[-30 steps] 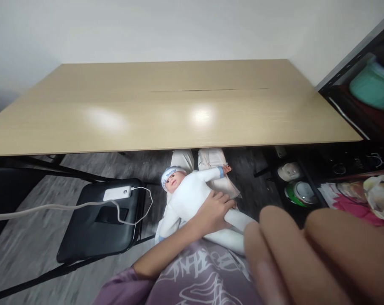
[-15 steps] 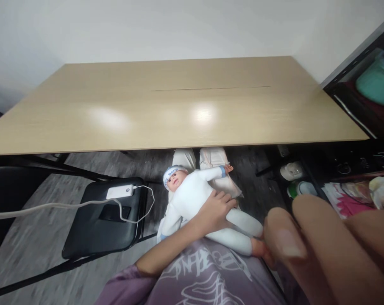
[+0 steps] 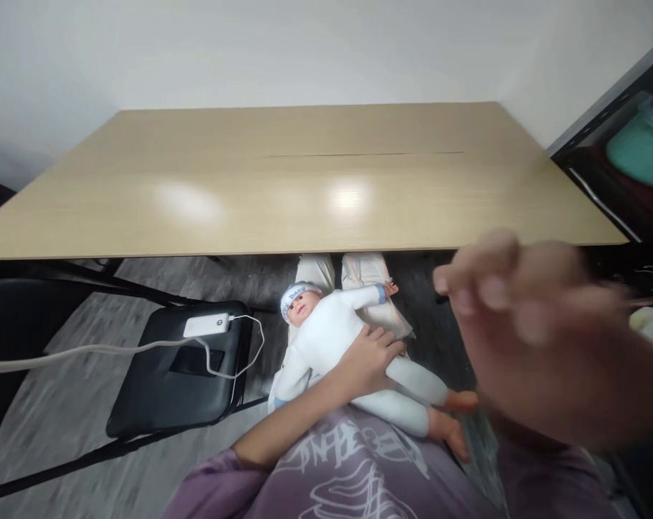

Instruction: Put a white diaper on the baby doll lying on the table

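Observation:
A baby doll in a white suit with blue cuffs and a lettered cap lies face up across my lap. Its head points left and its bare feet stick out to the right. My left hand is laid over the doll's waist, fingers curled round its far hip. Close to the camera on the right, my right hand is raised, apart from the doll. It is blurred, with its fingers bent in towards the palm, and nothing shows in it.
A long wooden table stands in front, above my knees. On the left, a black stool carries a white power bank with a cable and a dark phone-like slab. A dark shelf with a teal container stands on the right.
My right hand has moved up and away from the camera, its fingers now curled in. The doll's feet have come into full view. My left hand stays on the doll.

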Available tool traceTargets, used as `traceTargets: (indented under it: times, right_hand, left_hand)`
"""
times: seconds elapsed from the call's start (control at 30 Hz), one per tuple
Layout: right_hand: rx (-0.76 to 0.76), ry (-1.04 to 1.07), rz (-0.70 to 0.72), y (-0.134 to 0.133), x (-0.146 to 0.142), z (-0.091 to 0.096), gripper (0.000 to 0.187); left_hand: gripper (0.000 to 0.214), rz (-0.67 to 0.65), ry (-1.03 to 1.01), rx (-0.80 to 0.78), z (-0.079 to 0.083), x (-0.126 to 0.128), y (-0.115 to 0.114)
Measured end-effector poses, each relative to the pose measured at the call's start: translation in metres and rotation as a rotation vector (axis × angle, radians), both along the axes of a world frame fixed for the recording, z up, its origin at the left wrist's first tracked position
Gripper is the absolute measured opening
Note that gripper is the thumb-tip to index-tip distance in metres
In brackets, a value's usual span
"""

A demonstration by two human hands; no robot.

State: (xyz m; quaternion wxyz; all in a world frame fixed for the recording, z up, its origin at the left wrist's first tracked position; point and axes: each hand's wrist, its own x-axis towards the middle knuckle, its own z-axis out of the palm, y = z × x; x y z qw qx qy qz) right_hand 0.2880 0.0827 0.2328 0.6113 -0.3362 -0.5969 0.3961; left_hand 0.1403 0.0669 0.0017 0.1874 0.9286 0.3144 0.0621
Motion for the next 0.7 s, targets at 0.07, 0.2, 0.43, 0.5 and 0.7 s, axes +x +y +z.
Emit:
traceTargets:
  times: [0.07, 0.2, 0.43, 0.5, 0.7]
  right_hand:
    - [0.005, -0.04, -0.037, 0.017, -0.01, -0.033, 0.029]
    - [-0.174, -0.199, -0.091, 0.043, -0.009, -0.116, 0.022]
    - [-0.082, -0.803, 0.01, 0.08, 0.024, -0.214, 0.02]
    - [-0.017, -1.038, 0.141, 0.086, 0.032, -0.232, 0.042]
    - [0.04, -1.293, 0.34, 0.095, 0.022, -0.25, 0.048]
  left_hand:
    - [0.055, -0.002, -0.036, -0.043, 0.001, 0.0, 0.0]
    - [0.051, -0.002, -0.044, -0.055, -0.001, 0.001, 0.001]
    - [0.044, -0.006, -0.032, -0.019, -0.001, -0.002, -0.003]
    - [0.044, 0.01, -0.053, -0.033, 0.003, -0.006, -0.005]
    - [0.047, 0.175, -0.361, -0.177, 0.025, -0.039, -0.028]
